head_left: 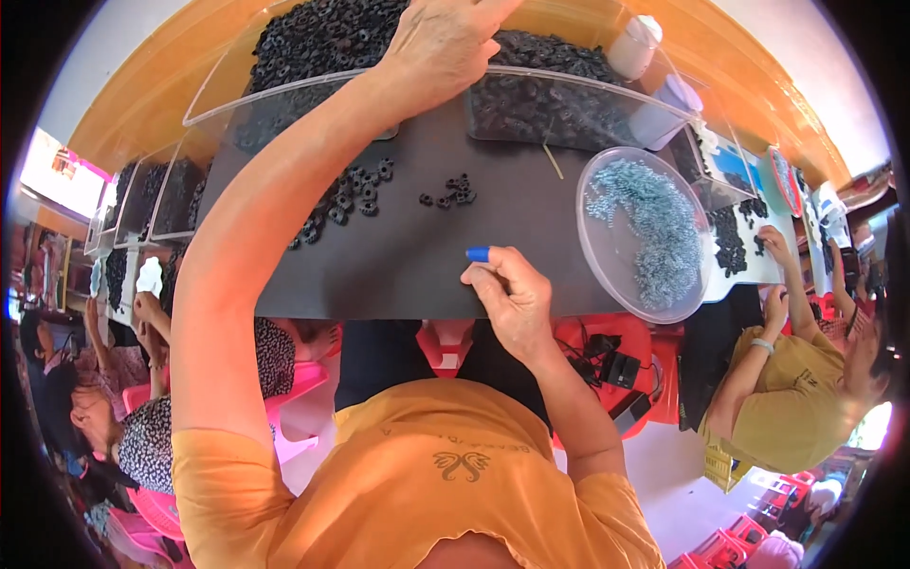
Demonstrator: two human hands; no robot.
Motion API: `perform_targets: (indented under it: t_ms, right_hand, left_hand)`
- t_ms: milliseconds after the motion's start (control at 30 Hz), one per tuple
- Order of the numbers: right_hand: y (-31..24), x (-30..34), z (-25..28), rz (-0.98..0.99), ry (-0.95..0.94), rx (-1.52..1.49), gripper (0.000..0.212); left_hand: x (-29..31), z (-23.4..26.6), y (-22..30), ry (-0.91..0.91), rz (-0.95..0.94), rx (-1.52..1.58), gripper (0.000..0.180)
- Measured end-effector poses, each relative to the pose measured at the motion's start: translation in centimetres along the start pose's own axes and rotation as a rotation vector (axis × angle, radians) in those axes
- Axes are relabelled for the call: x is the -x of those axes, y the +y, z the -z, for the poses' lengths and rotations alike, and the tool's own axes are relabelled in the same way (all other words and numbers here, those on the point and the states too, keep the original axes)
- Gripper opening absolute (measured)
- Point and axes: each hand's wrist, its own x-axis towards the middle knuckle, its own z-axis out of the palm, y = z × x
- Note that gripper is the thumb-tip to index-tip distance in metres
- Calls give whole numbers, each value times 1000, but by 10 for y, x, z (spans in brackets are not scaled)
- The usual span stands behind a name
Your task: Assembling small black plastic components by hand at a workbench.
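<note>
My left hand (438,43) reaches far out over the clear plastic bin (313,90) heaped with small black parts (327,38). Its visible fingers look stretched and apart, though the top edge of the view cuts off their tips; nothing shows in them. Close to the table's front edge, my right hand (517,299) is closed, thumb against curled fingers, with a blue finger cover (478,254) on one. Whatever it may pinch is hidden. Ahead of it lies a small cluster of black parts (459,192). A larger scatter of them (351,199) sits beneath my left forearm.
A round clear tray (590,242) of tiny pale-blue metallic pieces (654,223) stands at the right. Behind it are a second bin of dark parts (555,104) and white containers (637,47). A thin stick (553,161) lies nearby. People work at both sides.
</note>
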Motion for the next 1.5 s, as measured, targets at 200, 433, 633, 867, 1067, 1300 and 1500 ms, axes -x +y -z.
perform_targets:
  t_ms: [200, 433, 633, 867, 1067, 1300, 1500]
  right_hand:
    - [11, 0, 1, 97, 25, 6, 21]
    - [9, 1, 1, 135, 26, 53, 23]
    - [2, 2, -2, 147, 45, 179, 19]
    - [-30, 6, 31, 158, 66, 365, 10]
    - [-38, -15, 123, -29, 276, 745, 12]
    - [-14, -50, 151, -106, 30, 1181, 19]
    - [2, -57, 152, 11, -40, 1335, 16]
  left_hand:
    - [91, 31, -5, -158, 71, 66, 18]
    - [169, 56, 6, -492, 110, 19, 19]
    - [182, 48, 14, -554, 110, 7, 22]
    - [187, 43, 22, -464, -3, -111, 21]
    - [186, 44, 32, -498, -40, -146, 27]
    - [180, 41, 57, -358, 140, 190, 21]
    - [181, 43, 67, -363, 209, 170, 24]
